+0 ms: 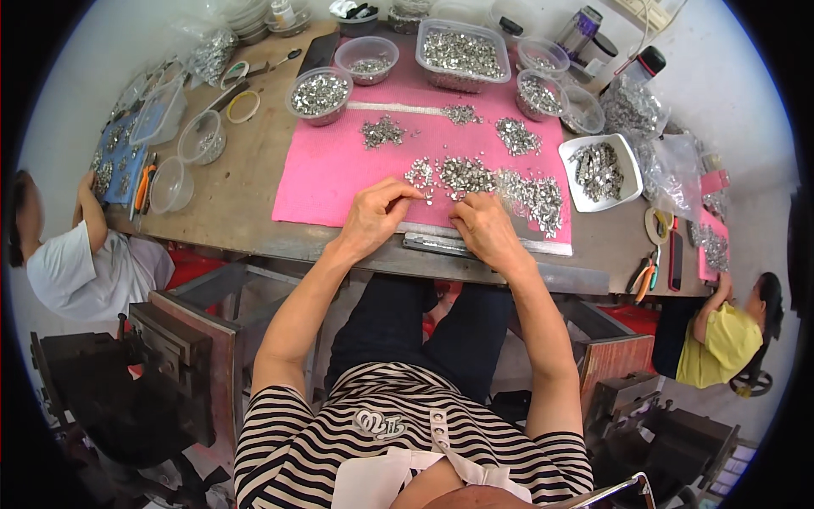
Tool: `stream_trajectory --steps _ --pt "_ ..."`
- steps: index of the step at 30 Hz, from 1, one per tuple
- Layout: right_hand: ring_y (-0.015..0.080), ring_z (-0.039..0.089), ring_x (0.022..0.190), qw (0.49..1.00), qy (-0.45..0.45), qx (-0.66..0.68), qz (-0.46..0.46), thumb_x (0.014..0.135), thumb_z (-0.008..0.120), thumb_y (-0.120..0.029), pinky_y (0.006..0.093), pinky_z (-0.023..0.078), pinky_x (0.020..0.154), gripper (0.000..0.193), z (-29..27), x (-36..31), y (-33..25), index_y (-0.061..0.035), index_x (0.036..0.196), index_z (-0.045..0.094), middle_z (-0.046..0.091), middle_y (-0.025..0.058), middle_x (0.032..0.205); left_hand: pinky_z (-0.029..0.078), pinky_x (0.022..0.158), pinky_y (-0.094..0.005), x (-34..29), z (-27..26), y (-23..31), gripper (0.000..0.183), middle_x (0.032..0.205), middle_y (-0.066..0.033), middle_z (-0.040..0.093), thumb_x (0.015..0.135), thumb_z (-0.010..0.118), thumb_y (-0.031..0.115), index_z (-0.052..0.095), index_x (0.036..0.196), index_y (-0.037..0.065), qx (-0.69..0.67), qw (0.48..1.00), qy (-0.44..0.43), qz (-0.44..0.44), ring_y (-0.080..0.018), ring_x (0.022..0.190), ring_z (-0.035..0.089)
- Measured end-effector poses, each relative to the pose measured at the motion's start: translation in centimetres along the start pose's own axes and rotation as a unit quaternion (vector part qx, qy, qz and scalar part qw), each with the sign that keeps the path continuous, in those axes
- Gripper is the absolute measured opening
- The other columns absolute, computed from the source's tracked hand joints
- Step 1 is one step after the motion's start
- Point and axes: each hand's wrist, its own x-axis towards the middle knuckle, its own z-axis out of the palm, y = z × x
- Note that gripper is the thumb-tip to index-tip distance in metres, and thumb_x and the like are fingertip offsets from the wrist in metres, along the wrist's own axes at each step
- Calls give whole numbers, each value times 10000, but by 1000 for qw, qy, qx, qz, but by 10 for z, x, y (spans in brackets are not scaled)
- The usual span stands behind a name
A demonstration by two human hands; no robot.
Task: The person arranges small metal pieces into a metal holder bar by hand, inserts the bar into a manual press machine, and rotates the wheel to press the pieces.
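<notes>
On the pink mat (318,182) my left hand (373,219) is in a pinch, its fingertips beside a few small silvery metal pieces (428,197). My right hand (487,227) is also closed, with fingers curled down at the near side of a pile of metal pieces (466,174). Anything held in either hand is too small or hidden to make out. Between and below the hands, a slotted metal strip (437,243) lies along the table's front edge. A wider spread of shiny pieces (538,202) lies right of the right hand.
Smaller piles (381,132) dot the mat. Behind stand a round tub (320,95) and a rectangular tub (464,55) of pieces. A white dish (600,172), pliers (646,273) and tape roll (658,226) sit right. People work at left (85,263) and right (721,339).
</notes>
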Motion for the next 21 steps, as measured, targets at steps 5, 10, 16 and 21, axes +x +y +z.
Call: stream_trajectory --steps 5,10,16,21 --pt "354 617 868 999 -14 36 27 861 668 -53 461 473 864 77 -9 3 -6 -16 914 626 634 147 871 467 753 -370 -6 -4 -10 117 867 -83 662 866 694 18 735 974 39 102 991 -3 82 -261 794 591" --pt "340 630 876 979 18 177 99 858 695 -27 413 483 819 107 -10 -12 -40 -1 937 627 641 147 869 436 809 -396 -11 -11 -18 74 860 -69 627 845 733 63 720 917 54 190 973 22 132 -271 864 580" --pt "316 620 858 984 70 154 60 850 684 48 398 481 784 130 8 -26 -52 7 954 617 639 134 917 412 837 -403 -9 -18 -14 75 877 -56 584 842 741 95 689 890 70 253 953 -9 164 -268 902 554" --pt "321 619 847 987 94 114 58 836 695 40 401 476 776 139 13 -26 -56 1 946 620 640 129 904 404 851 -410 -11 -18 -14 94 872 -61 573 846 739 109 671 902 75 272 948 -12 164 -270 901 546"
